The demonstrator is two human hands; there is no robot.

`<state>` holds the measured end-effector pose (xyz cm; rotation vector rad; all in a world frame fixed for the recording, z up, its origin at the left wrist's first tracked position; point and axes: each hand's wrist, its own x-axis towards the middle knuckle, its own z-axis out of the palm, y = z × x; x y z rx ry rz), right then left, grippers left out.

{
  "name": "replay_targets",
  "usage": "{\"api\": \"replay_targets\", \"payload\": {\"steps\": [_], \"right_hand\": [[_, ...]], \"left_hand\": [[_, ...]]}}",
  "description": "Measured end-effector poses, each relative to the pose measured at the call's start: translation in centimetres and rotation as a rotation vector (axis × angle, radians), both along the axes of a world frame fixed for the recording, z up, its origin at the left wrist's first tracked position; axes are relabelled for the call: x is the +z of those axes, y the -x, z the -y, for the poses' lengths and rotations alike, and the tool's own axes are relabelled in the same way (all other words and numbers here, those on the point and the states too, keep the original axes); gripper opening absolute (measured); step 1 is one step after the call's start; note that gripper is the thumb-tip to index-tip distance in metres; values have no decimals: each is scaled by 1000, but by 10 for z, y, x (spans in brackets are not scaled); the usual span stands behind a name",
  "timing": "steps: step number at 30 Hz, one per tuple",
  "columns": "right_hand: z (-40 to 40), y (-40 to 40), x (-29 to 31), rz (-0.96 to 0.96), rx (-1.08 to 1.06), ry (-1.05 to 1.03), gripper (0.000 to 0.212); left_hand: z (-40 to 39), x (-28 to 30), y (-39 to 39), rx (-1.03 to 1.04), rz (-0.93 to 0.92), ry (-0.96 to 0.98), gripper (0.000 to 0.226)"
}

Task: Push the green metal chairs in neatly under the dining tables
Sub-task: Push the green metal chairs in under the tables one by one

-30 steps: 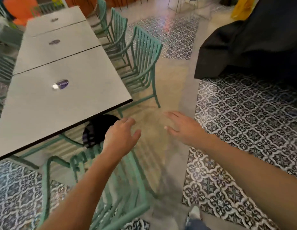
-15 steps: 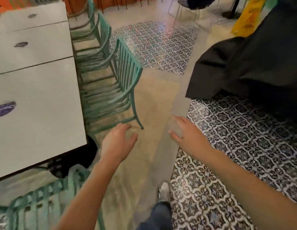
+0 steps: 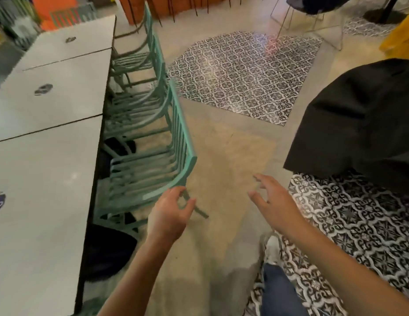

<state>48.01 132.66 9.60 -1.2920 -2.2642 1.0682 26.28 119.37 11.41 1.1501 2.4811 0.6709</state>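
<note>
Just beyond our left hand we count three green slatted metal chairs in a row, seats partly under three grey rectangular desks set end to end. The left hand's fingers curl loosely beside the nearest chair's back corner; we cannot tell if they touch. Our right hand hovers spread, holding nothing.

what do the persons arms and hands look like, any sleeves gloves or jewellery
Both forearms are bare as far as the frame shows: no sleeve reaches into view. The left hand and right hand wear no gloves, and no rings, watch or bracelet show on the fingers or wrists. Lower down, blue jeans and a light-coloured shoe are in view.
</note>
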Motion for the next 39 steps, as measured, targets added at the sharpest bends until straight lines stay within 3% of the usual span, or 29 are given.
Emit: {"api": "replay_targets", "payload": {"steps": [4,9,13,19,24,31,36,39], "right_hand": [[-108,42,-8,-52,121,54,53],[-219,100,5,23,348,71,54],[-300,158,7,71,573,19,56],[-376,255,-8,122,836,-120,55],[-427,340,-15,134,1106,-200,55],[-455,455,-29,135,1489,-382,59],[-467,530,-69,277,1796,-570,57],[-476,560,-77,323,1926,-708,82]], "left_hand": [[-85,-2,15,122,-45,16,45],[-162,8,43,317,-95,23,43],[-220,0,67,484,-133,74,39],[-293,-45,113,558,-230,166,43],[-353,-55,155,651,-142,213,46],[-370,-73,171,843,-30,351,50],[-372,-90,173,966,86,482,79],[-385,-93,181,987,183,506,89]]}}
